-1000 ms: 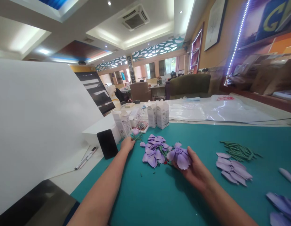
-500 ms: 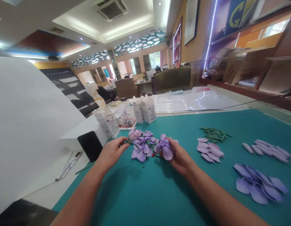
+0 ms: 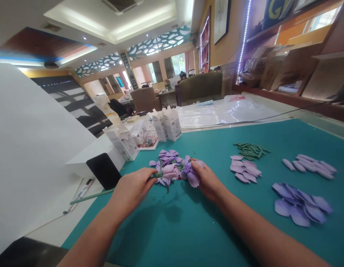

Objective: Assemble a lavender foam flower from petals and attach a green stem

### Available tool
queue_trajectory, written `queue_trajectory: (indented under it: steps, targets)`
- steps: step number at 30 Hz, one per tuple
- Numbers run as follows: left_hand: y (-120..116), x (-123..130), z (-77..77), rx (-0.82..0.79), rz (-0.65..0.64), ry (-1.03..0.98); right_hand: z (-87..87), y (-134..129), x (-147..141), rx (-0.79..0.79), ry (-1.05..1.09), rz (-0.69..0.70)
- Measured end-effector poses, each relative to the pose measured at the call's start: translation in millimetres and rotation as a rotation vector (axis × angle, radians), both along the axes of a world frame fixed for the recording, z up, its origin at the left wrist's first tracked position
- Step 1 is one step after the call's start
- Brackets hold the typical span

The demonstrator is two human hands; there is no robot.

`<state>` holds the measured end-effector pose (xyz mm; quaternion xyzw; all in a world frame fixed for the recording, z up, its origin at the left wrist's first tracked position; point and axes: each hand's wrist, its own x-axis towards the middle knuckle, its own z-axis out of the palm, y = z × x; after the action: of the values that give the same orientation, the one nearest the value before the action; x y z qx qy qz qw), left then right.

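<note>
My left hand (image 3: 137,183) pinches a pink artificial flower bud (image 3: 171,171) by the green base under its petals. A green stem (image 3: 91,195) sticks out on the far side of that wrist; whether it belongs to the bud is hidden. My right hand (image 3: 207,180) is closed on an open purple artificial flower (image 3: 193,178), thumb on top of the petals. The two blooms are close together, nearly touching. Behind them a heap of purple artificial flowers (image 3: 168,157) with green leaves lies on the teal mat (image 3: 160,237), partly covered by the bud.
On the mat's right lie green sticks (image 3: 251,151), pink petals (image 3: 245,170), lilac rolls (image 3: 311,167) and larger purple petals (image 3: 302,205). White boxes (image 3: 172,124) stand at the back. A black phone-like slab (image 3: 103,171) leans on a white box at left, near markers (image 3: 79,194).
My left hand has brought the pink bud right and slightly down, in front of the heap and beside the purple flower. My right hand stays nearly in place. The view has shifted slightly.
</note>
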<state>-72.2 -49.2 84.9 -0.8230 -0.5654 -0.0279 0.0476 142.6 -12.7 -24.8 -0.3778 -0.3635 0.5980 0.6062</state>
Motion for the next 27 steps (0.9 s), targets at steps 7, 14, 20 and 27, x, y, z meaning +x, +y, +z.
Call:
queue_trajectory:
  steps: [7, 14, 20, 27]
  targets:
    - [-2.0, 3.7, 4.2, 0.021, -0.015, 0.078, -6.4, 0.6, 1.5, -0.068, 0.008, 0.044]
    - [-1.6, 4.8, 7.2, 0.027, -0.025, 0.124, 1.8, -4.4, 0.1, -0.083, -0.026, 0.010]
    - [-1.2, 4.8, 9.0, 0.021, -0.014, 0.146, 6.4, -6.7, 0.5, -0.077, -0.088, -0.003]
    - [-2.2, 5.2, 9.9, 0.028, -0.032, 0.173, 3.3, -5.2, -1.3, -0.070, -0.156, -0.003]
